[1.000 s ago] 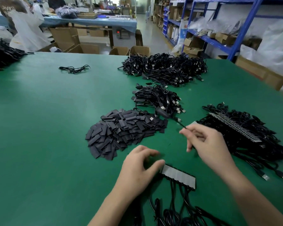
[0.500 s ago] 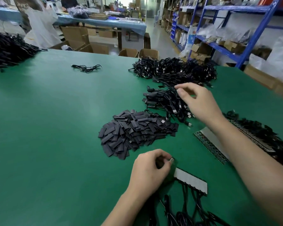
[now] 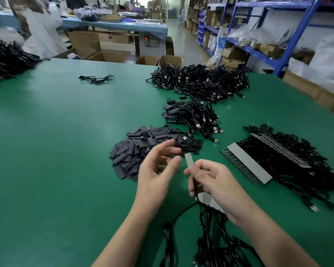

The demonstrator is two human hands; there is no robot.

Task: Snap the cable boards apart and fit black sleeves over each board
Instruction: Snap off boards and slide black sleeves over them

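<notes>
The right hand point(image 3: 214, 182) is pinching one small grey rectangular cable board point(image 3: 189, 161) just before the heap of flat black sleeves point(image 3: 141, 149), free end raised, probably for sleeving. The left hand point(image 3: 158, 170) is hovering alongside, fingers loosely spread, gripping nothing.

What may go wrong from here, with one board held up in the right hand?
The left hand seems empty; reaching into the sleeve pile, it might pick two sleeves at once.
The board has its cable running into the tangle below, so pulling may drag other cables.
The right hand pinches only the board's lower end; it may slip while sleeving.
</notes>
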